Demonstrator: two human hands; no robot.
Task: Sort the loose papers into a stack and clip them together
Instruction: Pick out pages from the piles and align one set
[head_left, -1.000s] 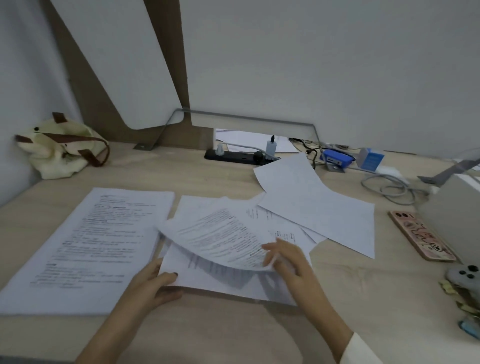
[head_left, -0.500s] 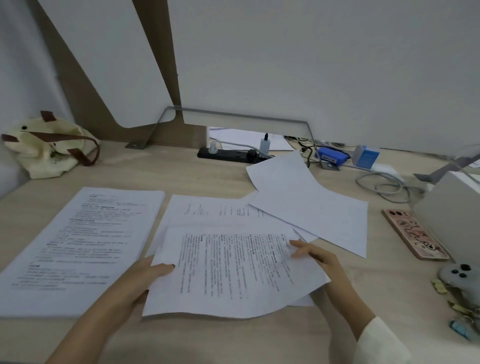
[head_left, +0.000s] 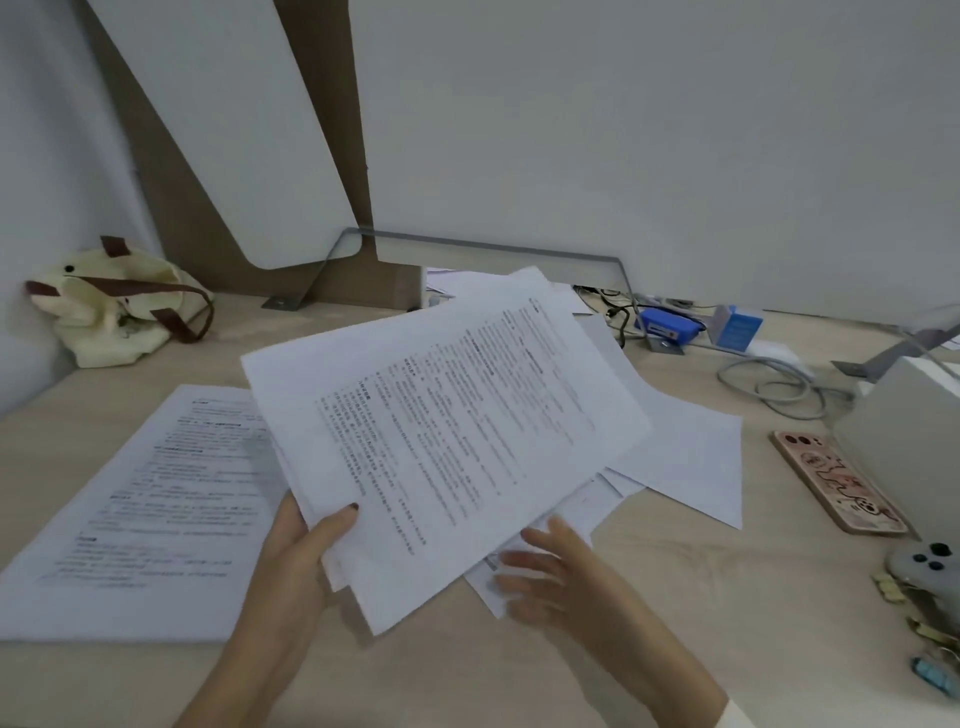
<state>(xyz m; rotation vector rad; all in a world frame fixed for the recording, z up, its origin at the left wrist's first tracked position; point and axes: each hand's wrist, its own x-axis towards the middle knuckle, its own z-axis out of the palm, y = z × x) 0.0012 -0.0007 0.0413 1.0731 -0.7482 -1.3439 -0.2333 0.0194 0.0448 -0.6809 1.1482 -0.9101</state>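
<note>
My left hand grips a bundle of printed sheets by its lower left corner, thumb on top, and holds it lifted and tilted above the desk. My right hand is open and blurred just under the bundle's lower right edge, fingers spread over more loose sheets lying flat. A blank white sheet rests further right. A flat stack of printed pages lies at the left on the wooden desk. Small binder clips sit at the right edge.
A cream tote bag sits at the back left. A phone in a pink case, a grey-white box, a white game controller, coiled cables and a blue stapler crowd the right side.
The sheets that lay on the desk have been gathered and raised in my left hand, tilting up and back. My right hand has let go of the paper's edge and dropped below the bundle.
</note>
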